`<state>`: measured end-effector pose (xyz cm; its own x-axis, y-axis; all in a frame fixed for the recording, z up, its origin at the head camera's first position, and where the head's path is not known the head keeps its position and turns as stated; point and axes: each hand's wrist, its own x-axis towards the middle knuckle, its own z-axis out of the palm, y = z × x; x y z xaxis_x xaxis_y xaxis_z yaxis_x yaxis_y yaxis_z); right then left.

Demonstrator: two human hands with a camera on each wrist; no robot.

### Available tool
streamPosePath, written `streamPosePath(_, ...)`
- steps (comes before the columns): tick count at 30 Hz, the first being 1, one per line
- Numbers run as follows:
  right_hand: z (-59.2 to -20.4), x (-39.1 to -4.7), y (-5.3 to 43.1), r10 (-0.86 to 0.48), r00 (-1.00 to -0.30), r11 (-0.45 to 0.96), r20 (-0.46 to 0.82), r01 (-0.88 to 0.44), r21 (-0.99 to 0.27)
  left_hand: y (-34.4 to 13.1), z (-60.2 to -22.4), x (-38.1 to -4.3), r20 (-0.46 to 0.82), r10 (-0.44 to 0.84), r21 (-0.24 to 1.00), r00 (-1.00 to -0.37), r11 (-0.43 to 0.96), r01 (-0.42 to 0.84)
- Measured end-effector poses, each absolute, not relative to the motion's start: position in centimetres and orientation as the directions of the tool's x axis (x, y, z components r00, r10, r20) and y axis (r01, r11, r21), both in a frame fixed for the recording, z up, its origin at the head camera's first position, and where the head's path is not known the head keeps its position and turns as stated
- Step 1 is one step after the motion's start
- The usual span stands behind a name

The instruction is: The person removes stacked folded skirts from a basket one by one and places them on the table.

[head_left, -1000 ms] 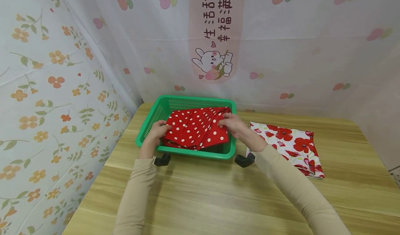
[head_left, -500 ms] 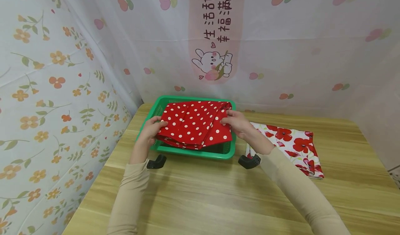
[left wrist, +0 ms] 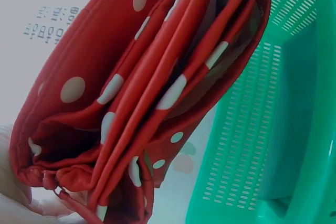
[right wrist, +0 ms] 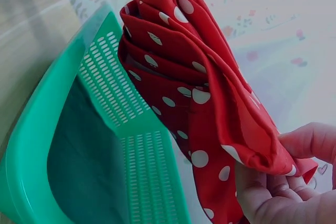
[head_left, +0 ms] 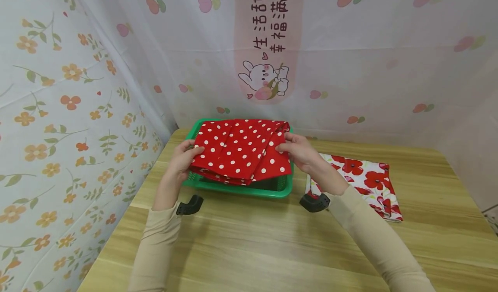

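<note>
Both hands hold a folded red cloth with white polka dots (head_left: 241,149) above a green plastic basket (head_left: 249,191). The left hand (head_left: 183,158) pinches the cloth's left end, thumb on top. At the opposite end, the right hand (head_left: 301,151) grips it between thumb and fingers. Several folded layers (left wrist: 147,93) stack up in the left wrist view, with a gathered edge beside the left hand. The right wrist view shows the cloth (right wrist: 199,156) raised over the slotted basket wall (right wrist: 149,177). Most of the basket's inside is hidden under the cloth in the head view.
A folded white cloth with red flowers (head_left: 365,182) lies on the wooden table (head_left: 253,244), right of the basket. Patterned curtains (head_left: 350,67) hang behind the table and along its left side. A black wrist mount (head_left: 190,205) sits on each forearm.
The polka-dot cloth has risen from inside the basket to above its rim, held by both hands. The left hand has moved left and the right hand slightly right. The flowered cloth stays put.
</note>
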<state>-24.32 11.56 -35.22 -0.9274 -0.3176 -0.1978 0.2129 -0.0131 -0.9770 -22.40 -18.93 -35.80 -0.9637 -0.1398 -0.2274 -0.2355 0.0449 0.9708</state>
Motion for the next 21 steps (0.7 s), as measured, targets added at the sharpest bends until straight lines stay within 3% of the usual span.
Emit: streamPosePath(21,-34.2,-20.4,10.3,-0.382,-0.909,-0.108,-0.166,0.222,-0.969,-20.7,-34.7,-18.1,-0.097,-0.096,0.994,-0.991,0.033,-0.100)
